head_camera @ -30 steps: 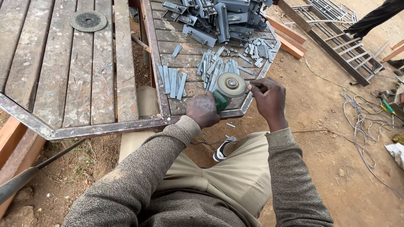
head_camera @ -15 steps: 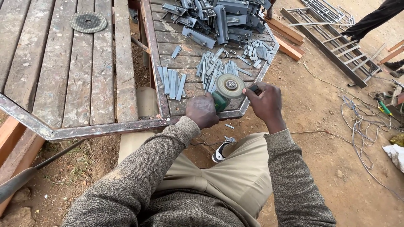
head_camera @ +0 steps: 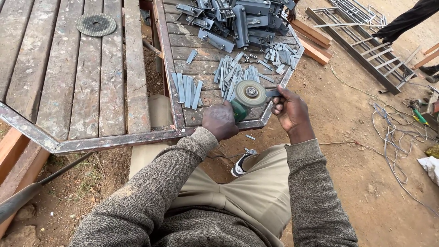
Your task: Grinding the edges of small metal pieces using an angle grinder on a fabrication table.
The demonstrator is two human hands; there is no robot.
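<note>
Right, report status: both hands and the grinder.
Left hand gripping green grinder body, disc up. Right hand pinching small flat metal strip at disc edge. Cut strips on wooden table beside.

- We have one view, worn on the head, looking steeply down and forward.
- It sits close above our lap and the tabletop (head_camera: 82,105) edge.

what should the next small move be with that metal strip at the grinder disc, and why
Probably ease the small metal strip in the right hand onto the edge of the angle grinder's disc. The left hand already grips the green angle grinder with the disc facing up, and the strip's end sits right beside the rim, though contact cannot be told.
</note>
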